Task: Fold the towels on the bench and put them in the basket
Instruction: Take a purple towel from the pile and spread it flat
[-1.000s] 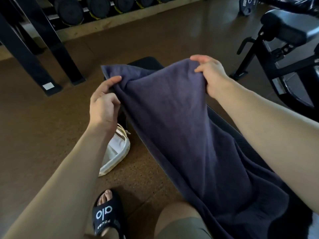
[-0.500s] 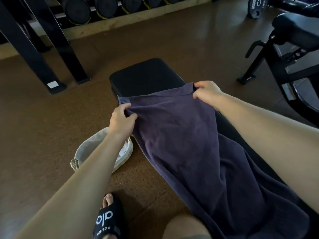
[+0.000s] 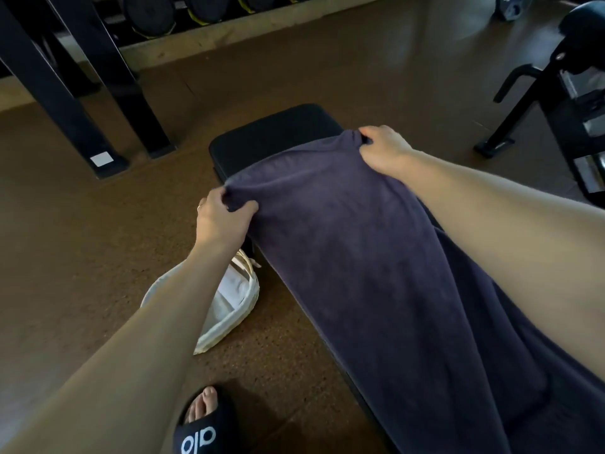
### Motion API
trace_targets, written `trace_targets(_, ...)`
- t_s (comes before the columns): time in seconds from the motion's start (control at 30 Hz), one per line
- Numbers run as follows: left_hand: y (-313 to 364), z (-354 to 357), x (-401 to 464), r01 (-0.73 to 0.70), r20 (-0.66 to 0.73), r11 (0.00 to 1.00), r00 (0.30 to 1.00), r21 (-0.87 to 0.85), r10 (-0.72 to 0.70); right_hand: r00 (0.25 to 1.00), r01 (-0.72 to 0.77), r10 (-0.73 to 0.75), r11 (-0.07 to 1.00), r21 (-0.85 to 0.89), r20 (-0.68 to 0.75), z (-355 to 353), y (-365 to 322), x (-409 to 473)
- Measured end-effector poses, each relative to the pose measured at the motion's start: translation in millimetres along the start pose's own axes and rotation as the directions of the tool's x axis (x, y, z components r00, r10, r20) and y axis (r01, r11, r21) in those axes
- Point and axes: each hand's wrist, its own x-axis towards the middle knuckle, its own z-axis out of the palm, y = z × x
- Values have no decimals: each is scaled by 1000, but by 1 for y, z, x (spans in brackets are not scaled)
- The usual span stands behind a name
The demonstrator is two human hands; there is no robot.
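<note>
The towel (image 3: 376, 257) ran lengthwise down the desk (image 3: 271, 136), trailing back from both hands. The left hand (image 3: 222, 221) and right hand (image 3: 383, 149) each pinched a far corner, the basket (image 3: 242, 309) just below the left.

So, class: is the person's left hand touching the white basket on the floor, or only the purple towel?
Apart. The head view shows the left hand pinching the purple towel corner above the bench edge, well above the basket.
</note>
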Motion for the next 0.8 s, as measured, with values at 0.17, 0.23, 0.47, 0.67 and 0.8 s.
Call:
trace_targets(0.17,-4,2,-11,112,50,993,993,-39,-110,994,-94,91,994,-49,-67,5,7,-22)
trace_targets(0.23,-3,5,-25,176,66,983,983,-60,-172,993,-112,112,994,-12,-30,2,17,-40)
trace_targets(0.47,24,21,-112,-36,91,924,996,380,1,953,-302,296,945,130,62,-46,56,-134)
trace_targets(0.67,55,48,-235,-678,616,560,712,476,337,961,-274,270,960,56,68,-56,104,-246)
trace_targets(0.8,43,63,-281,-797,829,427,533,427,167,969,-238,241,969,-69,49,-57,129,-303)
